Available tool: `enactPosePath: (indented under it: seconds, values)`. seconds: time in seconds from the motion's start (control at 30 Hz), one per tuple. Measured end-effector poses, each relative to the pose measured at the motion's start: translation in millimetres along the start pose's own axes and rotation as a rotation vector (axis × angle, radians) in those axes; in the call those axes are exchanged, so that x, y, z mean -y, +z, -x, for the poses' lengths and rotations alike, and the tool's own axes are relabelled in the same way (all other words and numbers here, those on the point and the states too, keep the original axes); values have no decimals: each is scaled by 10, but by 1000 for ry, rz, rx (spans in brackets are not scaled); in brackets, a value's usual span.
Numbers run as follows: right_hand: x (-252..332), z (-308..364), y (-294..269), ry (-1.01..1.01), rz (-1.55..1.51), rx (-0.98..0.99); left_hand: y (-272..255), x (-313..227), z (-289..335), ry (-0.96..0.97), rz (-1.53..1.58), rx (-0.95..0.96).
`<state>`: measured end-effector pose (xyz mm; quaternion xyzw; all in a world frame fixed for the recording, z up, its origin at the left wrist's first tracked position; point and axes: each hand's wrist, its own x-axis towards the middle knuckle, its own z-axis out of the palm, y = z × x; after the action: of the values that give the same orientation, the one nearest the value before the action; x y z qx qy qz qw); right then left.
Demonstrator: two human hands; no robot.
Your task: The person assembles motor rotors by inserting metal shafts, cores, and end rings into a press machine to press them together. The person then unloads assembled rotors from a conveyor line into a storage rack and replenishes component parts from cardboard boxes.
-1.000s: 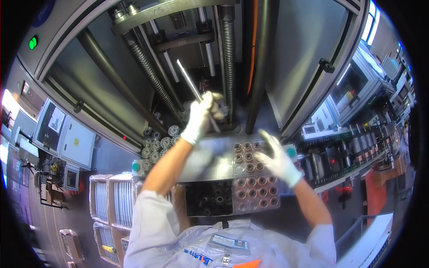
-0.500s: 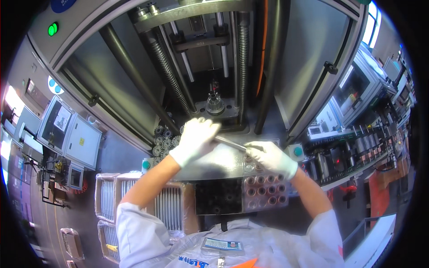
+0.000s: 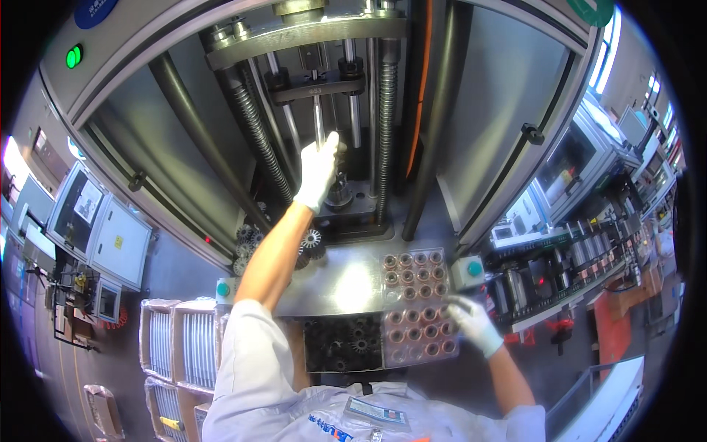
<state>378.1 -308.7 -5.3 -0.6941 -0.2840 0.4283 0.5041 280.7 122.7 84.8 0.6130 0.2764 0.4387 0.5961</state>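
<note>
My left hand (image 3: 319,171), in a white glove, reaches into the press and is closed round a slim metal shaft (image 3: 318,114). The shaft stands upright, its top at the press's crossbar (image 3: 309,91); the lower end is hidden by the hand. Just below and to the right of that hand sits a round metal fixture (image 3: 339,194). My right hand (image 3: 475,324), also gloved, hovers at the right edge of a clear tray of copper-coloured rings (image 3: 430,314). Its fingers are stretched out and slightly blurred, with nothing visible in them.
Toothed metal cores (image 3: 312,239) stand left on the metal worktop (image 3: 346,283). A black tray (image 3: 317,362) with dark toothed parts lies nearest me. Green buttons (image 3: 223,289) flank the worktop. Boxes of rods (image 3: 177,335) stand lower left. Press columns (image 3: 434,125) rise right of my left hand.
My left hand has carried the shaft from above the worktop up into the press and turned it upright. My right hand has let go of the shaft and dropped to the tray of rings.
</note>
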Motion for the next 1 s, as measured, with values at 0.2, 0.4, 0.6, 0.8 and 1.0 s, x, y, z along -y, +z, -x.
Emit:
enactPosePath:
  seconds: [0.2, 0.4, 0.6, 0.8, 1.0]
  values:
    - [-259, 306, -120, 60, 22, -76, 45, 94, -643, 157, 39, -54]
    - [-311, 529, -418, 121, -49, -113, 61, -282, -578, 13, 161, 151]
    - [405, -124, -573, -458, 534, -321, -213, -462, -386, 158, -504, 160]
    - [403, -475, -775, -642, 730, -604, -443, -357, 1378, 143, -395, 127]
    - [-353, -631, -795, -434, 1241, -228, -496, -4, 2846, -586, -302, 703]
